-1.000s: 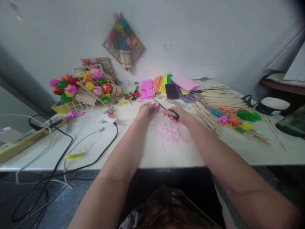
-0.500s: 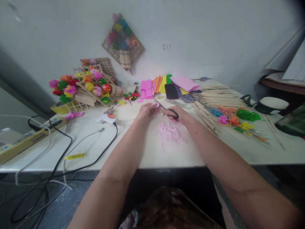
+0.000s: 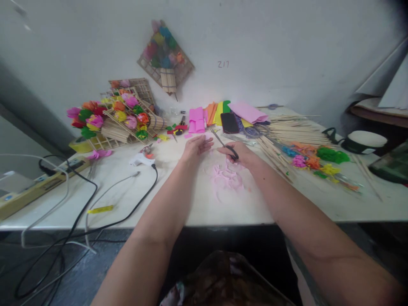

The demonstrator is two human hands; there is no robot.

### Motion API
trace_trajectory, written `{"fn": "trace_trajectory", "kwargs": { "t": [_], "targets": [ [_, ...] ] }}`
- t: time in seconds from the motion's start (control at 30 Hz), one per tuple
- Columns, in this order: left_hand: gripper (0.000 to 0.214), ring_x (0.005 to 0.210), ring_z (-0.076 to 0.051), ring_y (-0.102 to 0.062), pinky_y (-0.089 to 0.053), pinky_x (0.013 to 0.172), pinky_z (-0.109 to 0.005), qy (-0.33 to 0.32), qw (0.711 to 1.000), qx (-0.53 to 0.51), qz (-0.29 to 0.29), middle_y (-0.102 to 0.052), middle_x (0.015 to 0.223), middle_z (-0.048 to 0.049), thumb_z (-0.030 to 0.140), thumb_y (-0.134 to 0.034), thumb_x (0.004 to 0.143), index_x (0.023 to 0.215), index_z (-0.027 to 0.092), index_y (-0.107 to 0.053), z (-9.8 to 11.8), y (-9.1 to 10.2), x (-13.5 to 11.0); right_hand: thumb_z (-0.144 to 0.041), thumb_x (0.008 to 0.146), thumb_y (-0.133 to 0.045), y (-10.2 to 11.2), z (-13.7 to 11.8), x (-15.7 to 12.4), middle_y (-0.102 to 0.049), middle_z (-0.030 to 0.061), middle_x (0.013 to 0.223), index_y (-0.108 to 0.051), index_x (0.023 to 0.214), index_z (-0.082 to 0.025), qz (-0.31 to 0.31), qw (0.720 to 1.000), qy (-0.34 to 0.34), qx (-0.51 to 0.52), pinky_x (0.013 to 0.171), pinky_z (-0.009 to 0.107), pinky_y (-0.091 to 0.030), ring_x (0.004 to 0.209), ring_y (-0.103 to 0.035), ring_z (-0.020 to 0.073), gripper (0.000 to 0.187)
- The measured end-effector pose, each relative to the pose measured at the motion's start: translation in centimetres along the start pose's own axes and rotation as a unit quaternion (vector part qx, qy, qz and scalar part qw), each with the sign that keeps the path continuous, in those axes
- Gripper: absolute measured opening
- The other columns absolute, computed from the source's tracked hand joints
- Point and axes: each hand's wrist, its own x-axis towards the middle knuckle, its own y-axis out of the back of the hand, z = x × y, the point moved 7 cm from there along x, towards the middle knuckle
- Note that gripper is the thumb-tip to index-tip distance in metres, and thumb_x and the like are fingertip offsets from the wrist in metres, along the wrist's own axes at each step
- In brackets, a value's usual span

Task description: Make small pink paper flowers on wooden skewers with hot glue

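Note:
A small pale pink paper piece (image 3: 207,137) is pinched at the fingertips of my left hand (image 3: 196,147), partly hidden by the fingers. My right hand (image 3: 242,154) is closed round the dark handles of a pair of scissors (image 3: 219,140), whose blades point up and left, just beside the paper and apart from it. Below and between both hands, thin pale pink paper strips (image 3: 228,176) lie in a loose heap on the white table (image 3: 204,212).
Folded coloured paper (image 3: 196,120), a phone (image 3: 229,123) and bamboo sticks (image 3: 295,129) lie behind the hands. Paper flowers on bamboo frames (image 3: 119,114) and a white glue gun (image 3: 142,160) with its black cord are on the left. Crumpled paper flowers (image 3: 307,160) lie right.
The scissors have come away from the paper, and their blades now sit slightly to the right. My left hand's fingers have spread a little and shifted slightly left.

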Motion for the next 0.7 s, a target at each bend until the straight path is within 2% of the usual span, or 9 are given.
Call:
{"fn": "trace_trajectory", "kwargs": {
  "t": [0.2, 0.33, 0.5, 0.7],
  "targets": [
    [0.023, 0.085, -0.019, -0.064, -0.048, 0.076, -0.03, 0.009, 0.999, -0.005, -0.039, -0.068, 0.095, -0.0104, 0.027, -0.062, 0.069, 0.087, 0.013, -0.062, -0.2, -1.1, 0.1, -0.031, 0.051, -0.08, 0.2, -0.8, 0.5, -0.061, -0.0006, 0.054, -0.057, 0.074, -0.015, 0.03, 0.995, 0.07, 0.071, 0.039, 0.019, -0.038, 0.039, -0.05, 0.0073, 0.036],
    [0.028, 0.095, -0.02, -0.06, -0.048, 0.076, -0.03, 0.015, 0.998, 0.016, -0.06, -0.065, 0.102, -0.0099, 0.029, -0.065, 0.067, 0.091, 0.014, -0.064, -0.5, -1.9, -0.1, -0.03, 0.047, -0.08, 0.6, -1.6, 0.6, -0.059, -0.004, 0.053, -0.057, 0.08, -0.017, 0.091, 0.982, 0.108, 0.122, 0.042, 0.019, -0.038, 0.043, -0.052, 0.0081, 0.042],
    [0.029, 0.096, -0.021, -0.059, -0.047, 0.073, -0.029, 0.03, 0.995, 0.037, -0.092, -0.065, 0.098, -0.0087, 0.03, -0.07, 0.064, 0.088, 0.015, -0.065, -1.0, -3.1, -0.8, -0.031, 0.047, -0.078, 1.2, -1.9, 0.9, -0.052, -0.0078, 0.047, -0.055, 0.078, -0.018, 0.156, 0.968, 0.131, 0.149, 0.039, 0.018, -0.033, 0.042, -0.049, 0.0079, 0.041],
    [0.023, 0.086, -0.02, -0.062, -0.049, 0.068, -0.03, 0.044, 0.993, 0.029, -0.109, -0.066, 0.086, -0.0083, 0.027, -0.07, 0.062, 0.079, 0.013, -0.065, -1.3, -3.4, -0.9, -0.026, 0.051, -0.072, 1.4, -2.1, 0.9, -0.05, -0.009, 0.049, -0.054, 0.08, -0.018, 0.158, 0.969, 0.142, 0.128, 0.045, 0.019, -0.038, 0.044, -0.047, 0.0067, 0.035]
  ]
}}
